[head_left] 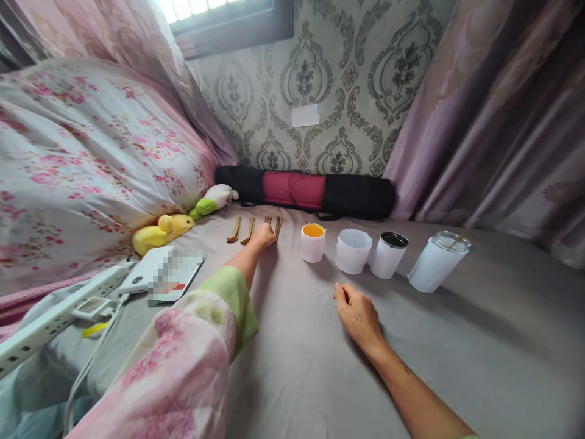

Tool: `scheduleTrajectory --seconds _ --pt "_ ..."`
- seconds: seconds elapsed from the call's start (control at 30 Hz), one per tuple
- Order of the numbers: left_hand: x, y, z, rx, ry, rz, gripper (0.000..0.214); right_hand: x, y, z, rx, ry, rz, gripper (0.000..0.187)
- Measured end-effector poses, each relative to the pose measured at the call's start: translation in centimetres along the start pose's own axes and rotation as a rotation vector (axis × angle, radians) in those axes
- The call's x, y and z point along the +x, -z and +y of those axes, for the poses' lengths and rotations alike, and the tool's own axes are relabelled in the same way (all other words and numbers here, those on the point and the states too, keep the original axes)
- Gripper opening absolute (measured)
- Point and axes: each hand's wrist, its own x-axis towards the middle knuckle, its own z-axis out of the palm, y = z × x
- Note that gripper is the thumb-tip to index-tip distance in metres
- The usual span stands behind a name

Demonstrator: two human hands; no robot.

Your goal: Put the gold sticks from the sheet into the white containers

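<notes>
My left hand [264, 234] reaches forward over the bed, its fingers closed at the near ends of a bundle of thin brown sticks [267, 219]; the fingertips are partly hidden. More such bundles lie beside it: a right one [278, 225], a left one [249, 230] and a far-left one [234, 230]. My right hand [359, 314] rests loosely closed on the sheet, with nothing visible in it. Beyond it stand a white-wrapped cup with an orange inside [312, 247], a wide white tub [353, 255], a white-wrapped can with a dark inside [388, 259] and a white-wrapped glass jar [436, 266] holding one thin stick.
A black and red long bag [292, 190] lies against the patterned wall. At the left are plush toys [158, 235], a white power bank [145, 271], a partly blurred flat item [185, 286] and a power strip [59, 320] with a cable. Curtains [493, 122] hang right.
</notes>
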Motion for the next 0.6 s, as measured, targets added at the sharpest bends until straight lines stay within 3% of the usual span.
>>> scheduleTrajectory --seconds 0.6 --pt "-0.65 0.74 0.44 -0.077 0.004 0.023 0.02 0.06 -0.06 0.06 -0.02 0.013 -0.004 0.038"
